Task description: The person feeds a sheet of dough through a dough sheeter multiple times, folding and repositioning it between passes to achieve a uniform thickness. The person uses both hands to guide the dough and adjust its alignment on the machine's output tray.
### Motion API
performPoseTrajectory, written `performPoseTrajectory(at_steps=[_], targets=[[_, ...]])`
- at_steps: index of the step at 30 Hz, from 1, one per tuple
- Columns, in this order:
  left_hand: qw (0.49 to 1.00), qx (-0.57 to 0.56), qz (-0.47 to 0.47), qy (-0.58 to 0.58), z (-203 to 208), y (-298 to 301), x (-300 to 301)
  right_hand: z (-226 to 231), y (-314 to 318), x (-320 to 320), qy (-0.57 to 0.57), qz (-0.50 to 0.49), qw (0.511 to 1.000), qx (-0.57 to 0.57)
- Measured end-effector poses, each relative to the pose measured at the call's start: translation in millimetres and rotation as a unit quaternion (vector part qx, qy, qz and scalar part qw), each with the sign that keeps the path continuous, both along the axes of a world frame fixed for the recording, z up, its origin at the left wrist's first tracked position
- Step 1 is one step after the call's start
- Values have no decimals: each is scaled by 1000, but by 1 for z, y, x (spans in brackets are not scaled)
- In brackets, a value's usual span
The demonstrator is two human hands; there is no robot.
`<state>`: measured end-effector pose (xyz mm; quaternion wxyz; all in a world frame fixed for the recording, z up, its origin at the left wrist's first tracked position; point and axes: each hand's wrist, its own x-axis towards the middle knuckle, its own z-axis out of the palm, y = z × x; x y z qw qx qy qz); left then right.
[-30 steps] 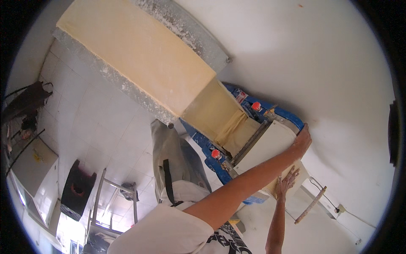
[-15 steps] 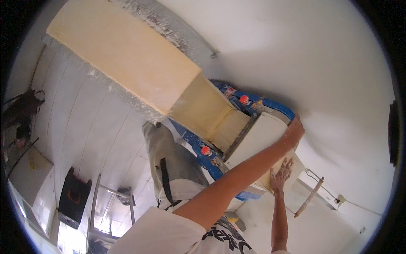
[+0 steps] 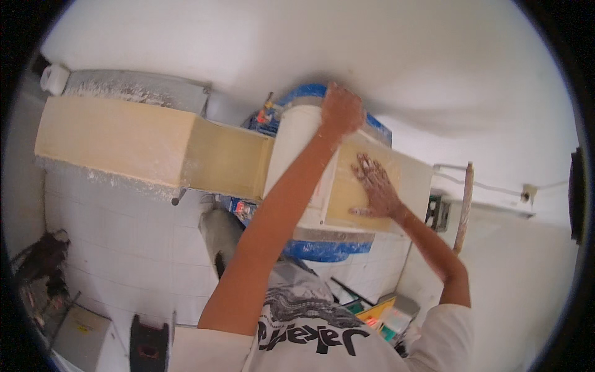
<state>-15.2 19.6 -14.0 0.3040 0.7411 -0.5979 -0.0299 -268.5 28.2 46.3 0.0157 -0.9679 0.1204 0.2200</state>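
Observation:
A blue-and-white roller machine, apparently a dough sheeter (image 3: 294,139), stands in front of me. On its left, a wide pale-yellow dough sheet (image 3: 118,136) covers a flour-dusted grey table (image 3: 142,92) and runs narrower to the white cover. More dough (image 3: 347,198) shows to the right of the cover. My right hand (image 3: 376,191) lies flat on it, fingers spread and dusted with flour. My left arm reaches across the white cover. At its far edge my left hand (image 3: 343,110) is closed, fingers curled over; what they grip is hidden.
A white wall runs behind the machine. A wooden rod (image 3: 463,208) stands to the right, near a wall socket (image 3: 528,192) with a cable. A white container (image 3: 54,79) sits at the far left. Below are a black stool-like object (image 3: 149,344) and a yellow box (image 3: 379,311).
My view has turned, so the machine now lies nearly level across it. My right hand has flattened out on the dough. My left hand remains at the cover's far side.

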Motion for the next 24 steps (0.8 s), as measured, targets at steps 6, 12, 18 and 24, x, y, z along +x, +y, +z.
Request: performPoseTrajectory(at_steps=[6, 12, 18, 24], targets=[[999, 28, -16, -4, 16, 3, 7, 1, -7, -11, -18, 22, 1000, -1], [999, -38, -16, 3, 18, 10, 12, -1, -6, -6, -36, 40, 999, 1], [955, 111, -230, 152, 32, 109, -100, -16, -16, -27, -81, 19, 996, 34], [936, 174, -303, 37, 21, 171, -121, -10, -13, -15, -102, 36, 994, 3]])
